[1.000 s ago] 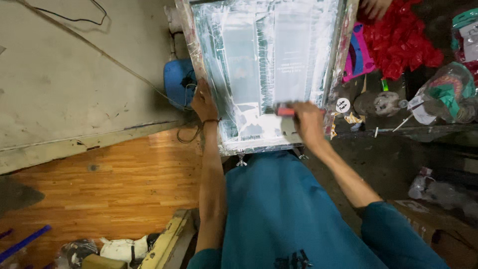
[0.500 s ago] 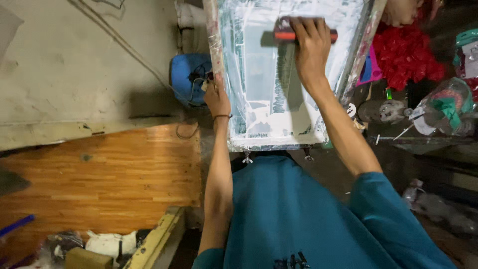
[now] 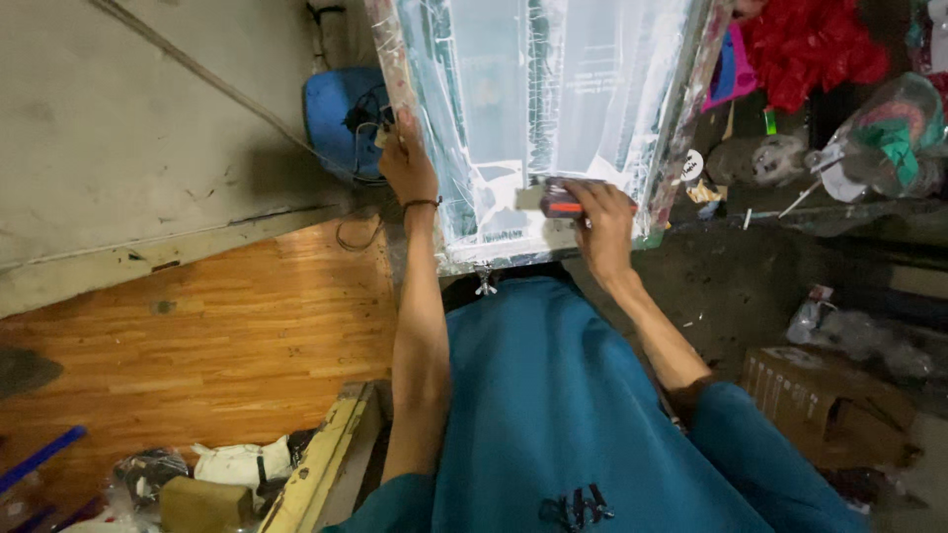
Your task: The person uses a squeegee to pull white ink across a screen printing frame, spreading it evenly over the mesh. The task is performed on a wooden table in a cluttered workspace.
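A worker presses a squeegee (image 3: 558, 200) across a printing screen (image 3: 538, 118).
The right hand (image 3: 602, 219) clenches the red-handled squeegee near the screen's lower edge; the left hand (image 3: 407, 168) grips the frame's side. A blue container (image 3: 336, 118) sits just beyond the left hand.

The screen (image 3: 533, 109) is pale, whitish teal with streaks, its frame (image 3: 390, 59) speckled with paint. The squeegee (image 3: 561, 202) has a red handle. The shirt (image 3: 553, 415) is plain teal with a dark mark near the hem. The floor (image 3: 217, 326) at left is orange-brown wood grain; far left, a blue tub (image 3: 336, 114); far right, red cloth (image 3: 810, 44).
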